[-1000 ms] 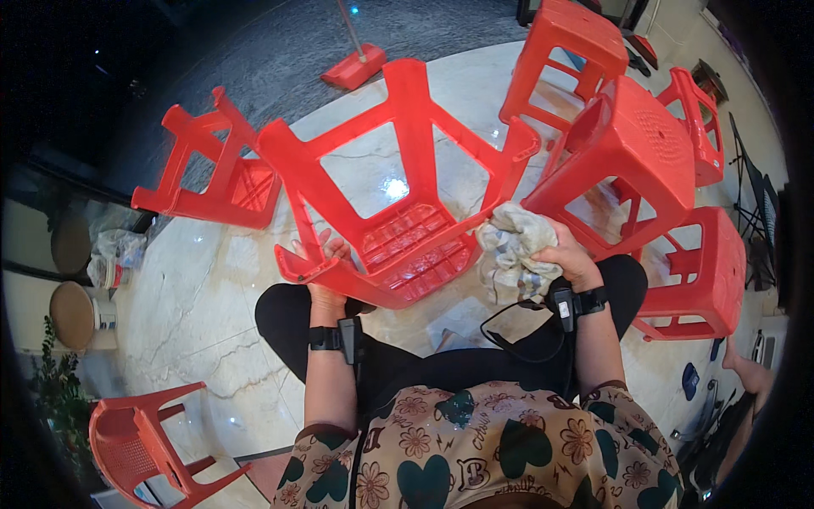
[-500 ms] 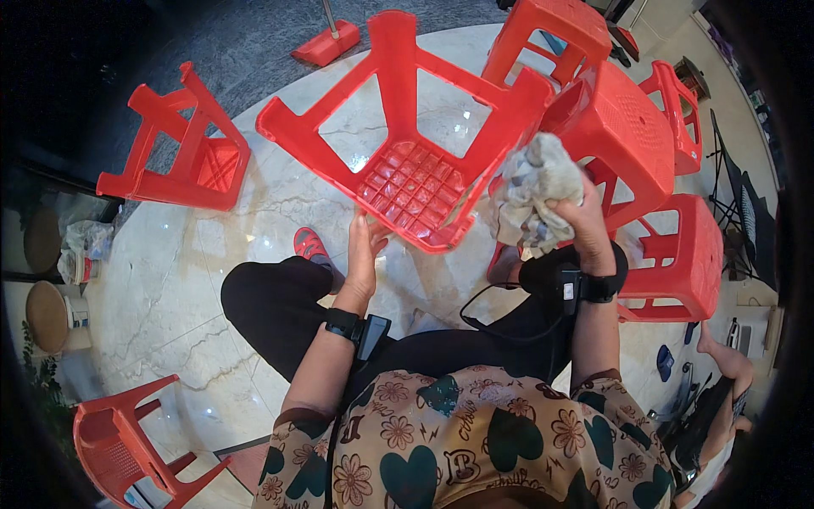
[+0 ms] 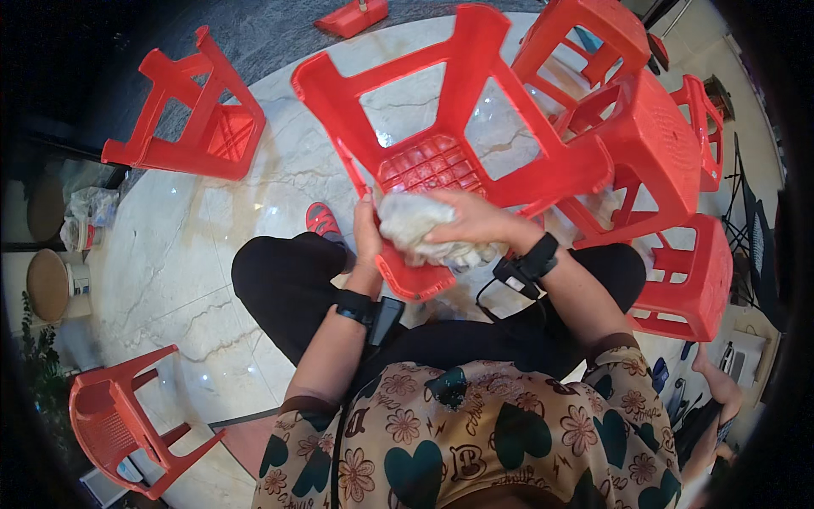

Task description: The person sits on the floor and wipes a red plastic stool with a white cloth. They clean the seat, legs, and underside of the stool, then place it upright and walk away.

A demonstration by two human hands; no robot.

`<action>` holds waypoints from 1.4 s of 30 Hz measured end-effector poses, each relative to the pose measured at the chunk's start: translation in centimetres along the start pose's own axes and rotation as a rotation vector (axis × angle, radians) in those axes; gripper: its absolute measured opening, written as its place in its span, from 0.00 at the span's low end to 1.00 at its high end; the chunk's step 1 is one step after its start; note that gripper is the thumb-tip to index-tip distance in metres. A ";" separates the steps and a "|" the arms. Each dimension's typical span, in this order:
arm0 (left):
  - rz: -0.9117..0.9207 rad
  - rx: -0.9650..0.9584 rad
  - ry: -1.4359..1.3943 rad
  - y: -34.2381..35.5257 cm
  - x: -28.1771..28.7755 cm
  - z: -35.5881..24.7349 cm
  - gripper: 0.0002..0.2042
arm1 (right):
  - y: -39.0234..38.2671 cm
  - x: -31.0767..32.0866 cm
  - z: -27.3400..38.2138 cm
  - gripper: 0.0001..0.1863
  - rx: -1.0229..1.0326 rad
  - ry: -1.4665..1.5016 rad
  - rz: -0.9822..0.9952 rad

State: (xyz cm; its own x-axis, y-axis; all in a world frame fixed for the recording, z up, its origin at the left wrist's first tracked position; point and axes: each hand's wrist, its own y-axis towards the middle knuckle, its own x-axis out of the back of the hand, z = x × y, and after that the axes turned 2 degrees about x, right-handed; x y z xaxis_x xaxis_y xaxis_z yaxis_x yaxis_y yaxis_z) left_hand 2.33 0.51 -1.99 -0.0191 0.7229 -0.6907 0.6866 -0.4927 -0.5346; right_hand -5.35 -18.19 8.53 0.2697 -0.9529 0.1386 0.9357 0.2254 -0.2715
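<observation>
A red plastic stool (image 3: 475, 93) is tipped bottom-up in front of me, its ribbed underside showing and its legs spread outward. My left hand (image 3: 367, 233) grips the near left leg of this stool from outside, fingers partly hidden. My right hand (image 3: 471, 222) holds a crumpled off-white cloth (image 3: 403, 220) against that same near part of the stool, covering some of it. I sit with both knees bent, a red shoe (image 3: 322, 220) showing at the left.
Red stools stand at right (image 3: 649, 144) and lie upturned at left (image 3: 233, 136). A red chair (image 3: 114, 424) is lower left, a red dustpan (image 3: 348, 19) at the top, a plant (image 3: 47, 373) far left. Another person's bare leg (image 3: 721, 382) shows lower right.
The stool has shifted right and turned, its near leg now low between my hands. My right hand has brought the cloth left and down onto it; my left hand stays at the stool's left side.
</observation>
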 end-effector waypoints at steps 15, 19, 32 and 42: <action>-0.010 -0.133 -0.022 2.3 2.0 2.2 0.20 | 2.6 -2.5 0.9 0.32 -0.385 0.266 0.216; 0.116 -0.065 -0.274 0.1 -1.0 1.3 0.16 | 1.4 -1.7 3.5 0.34 -0.292 0.077 0.213; 0.044 -0.144 0.050 2.1 0.2 -0.2 0.14 | -3.3 0.4 5.2 0.25 0.025 0.861 -0.189; -0.117 -0.037 0.119 -1.2 -3.4 -2.4 0.18 | -12.8 8.1 17.7 0.26 0.361 -0.545 -0.768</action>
State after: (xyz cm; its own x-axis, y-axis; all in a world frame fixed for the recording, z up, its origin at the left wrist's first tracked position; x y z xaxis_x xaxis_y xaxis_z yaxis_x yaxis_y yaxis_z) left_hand 3.30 -0.19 2.15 -0.0158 0.8273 -0.5615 0.7109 -0.3856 -0.5882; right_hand -11.16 -25.18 29.97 -0.4524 -0.6635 0.5959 0.8884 -0.2764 0.3666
